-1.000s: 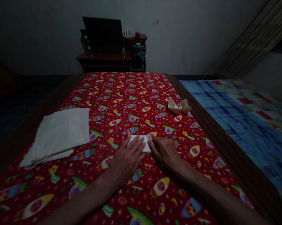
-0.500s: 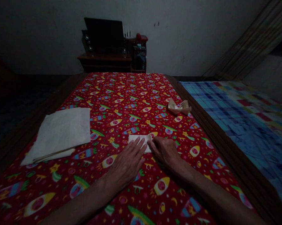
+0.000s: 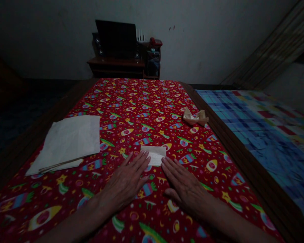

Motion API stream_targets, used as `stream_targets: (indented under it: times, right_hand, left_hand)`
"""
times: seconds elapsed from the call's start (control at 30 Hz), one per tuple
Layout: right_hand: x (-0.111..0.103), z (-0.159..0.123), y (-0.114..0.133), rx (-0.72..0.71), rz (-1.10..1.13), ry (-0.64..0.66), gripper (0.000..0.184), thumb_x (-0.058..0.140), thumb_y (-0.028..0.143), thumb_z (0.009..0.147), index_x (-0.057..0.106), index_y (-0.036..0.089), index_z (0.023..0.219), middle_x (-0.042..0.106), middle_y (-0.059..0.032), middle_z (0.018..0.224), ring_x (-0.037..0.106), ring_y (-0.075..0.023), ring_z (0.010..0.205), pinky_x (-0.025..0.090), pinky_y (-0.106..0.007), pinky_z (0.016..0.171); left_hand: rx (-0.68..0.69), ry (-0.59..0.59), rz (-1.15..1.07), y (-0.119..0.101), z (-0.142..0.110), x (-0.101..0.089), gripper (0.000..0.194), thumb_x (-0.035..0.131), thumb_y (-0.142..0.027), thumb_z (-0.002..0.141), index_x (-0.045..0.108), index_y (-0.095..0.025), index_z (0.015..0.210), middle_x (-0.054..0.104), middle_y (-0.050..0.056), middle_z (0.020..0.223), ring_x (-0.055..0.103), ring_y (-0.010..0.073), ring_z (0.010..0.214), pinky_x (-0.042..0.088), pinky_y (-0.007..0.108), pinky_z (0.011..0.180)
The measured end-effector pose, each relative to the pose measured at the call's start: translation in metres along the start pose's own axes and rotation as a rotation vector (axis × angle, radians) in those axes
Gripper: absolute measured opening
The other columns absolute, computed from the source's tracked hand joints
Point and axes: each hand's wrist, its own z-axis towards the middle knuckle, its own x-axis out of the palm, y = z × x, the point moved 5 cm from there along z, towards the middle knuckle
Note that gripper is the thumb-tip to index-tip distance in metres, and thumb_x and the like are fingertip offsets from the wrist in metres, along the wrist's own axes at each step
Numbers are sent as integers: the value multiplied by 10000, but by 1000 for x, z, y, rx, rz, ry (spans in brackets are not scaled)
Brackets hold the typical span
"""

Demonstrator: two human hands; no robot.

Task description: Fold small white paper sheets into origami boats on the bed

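Observation:
A small folded piece of paper (image 3: pixel 156 157) lies flat on the red rocket-print cloth (image 3: pixel 131 135), with a darker strip along its far edge. My left hand (image 3: pixel 128 177) rests palm down, its outstretched fingertips on the paper's left side. On the right edge of the paper lie the fingertips of my right hand (image 3: pixel 183 182), also flat, with the thumb apart. Neither hand grasps anything. To the left is a stack of pale paper sheets (image 3: pixel 73 138). A folded paper shape (image 3: pixel 195 117) with raised points stands farther off on the right.
Brown wooden borders (image 3: pixel 225 150) flank the cloth. Beyond its far end stands a small desk (image 3: pixel 116 62) with a dark monitor (image 3: pixel 116 38), speakers and a red telephone (image 3: pixel 155 42). A blue checked sheet (image 3: pixel 245 135) spreads out at the right.
My right hand has gone from a pinch at the paper's right edge to lying flat with fingers extended. My left hand has slid left, uncovering more of the paper.

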Motion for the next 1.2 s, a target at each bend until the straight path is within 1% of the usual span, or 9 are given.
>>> stream_targets:
  times: [0.1, 0.3, 0.43, 0.53, 0.77, 0.9, 1.0, 1.1, 1.2]
  right_hand:
    - [-2, 0, -4, 5, -32, 6, 619, 460, 370, 915, 268, 96, 1436, 304, -135, 1471, 217, -254, 1380, 346, -454, 1088]
    - [-3, 24, 5, -4, -23, -15, 578, 435, 410, 926, 362, 73, 1391, 379, -153, 1428, 295, -261, 1350, 315, -459, 1104]
    - [-5, 22, 0, -7, -37, -16, 500, 407, 367, 944, 423, 84, 1355, 433, -134, 1397, 351, -253, 1323, 333, -453, 1094]
    - [-4, 18, -3, 8, -53, -25, 498, 410, 347, 943, 421, 66, 1354, 423, -140, 1403, 331, -259, 1334, 340, -449, 1090]
    - [0, 31, -1, 2, -34, -31, 504, 408, 363, 941, 441, 55, 1338, 420, -145, 1404, 338, -259, 1330, 321, -439, 1098]
    - [-6, 22, -12, 31, -2, -77, 388, 401, 252, 938, 519, 88, 1270, 510, -129, 1335, 428, -248, 1274, 351, -458, 1065]
    - [-12, 20, -22, 82, 57, -186, 295, 409, 220, 937, 604, 153, 1149, 611, -97, 1223, 536, -218, 1166, 416, -413, 992]
    - [-19, 27, -32, 223, 53, -292, 219, 474, 271, 918, 636, 162, 1016, 689, -94, 982, 632, -212, 897, 484, -360, 791]
    - [-20, 38, -38, 353, 49, -266, 254, 547, 365, 873, 601, 139, 977, 653, -85, 844, 594, -206, 740, 452, -314, 636]
  left_hand:
    - [-27, 16, 38, 3, -6, -1, 504, 372, -376, 944, 346, -141, 1389, 336, 100, 1468, 294, 237, 1361, 274, 460, 1096]
    - [-22, -33, -29, -10, 14, -4, 491, 370, -378, 940, 405, -115, 1354, 377, 116, 1445, 298, 237, 1358, 242, 445, 1116]
    - [-40, -34, -24, 1, 11, -4, 469, 367, -364, 948, 403, -132, 1354, 368, 110, 1451, 301, 229, 1357, 229, 452, 1121]
    - [-76, -19, -10, 8, 8, -2, 482, 357, -368, 951, 387, -122, 1364, 353, 119, 1458, 270, 234, 1371, 205, 461, 1128]
    - [-42, -23, -64, 3, 29, 7, 553, 331, -440, 945, 346, -113, 1391, 324, 118, 1473, 234, 219, 1385, 208, 418, 1135]
    - [-81, -39, -9, 17, 15, 3, 508, 331, -389, 954, 347, -130, 1391, 326, 110, 1472, 265, 216, 1374, 208, 443, 1132]
    - [-99, -29, 20, 23, 5, 1, 512, 332, -383, 954, 340, -122, 1394, 316, 121, 1474, 256, 236, 1377, 229, 474, 1122]
    - [-100, -46, 14, 22, 4, 2, 501, 338, -361, 956, 362, -92, 1378, 333, 137, 1464, 247, 244, 1379, 256, 463, 1120]
    - [-108, -87, -23, 22, 6, 5, 461, 327, -307, 963, 397, -66, 1349, 361, 151, 1447, 264, 243, 1372, 299, 441, 1110]
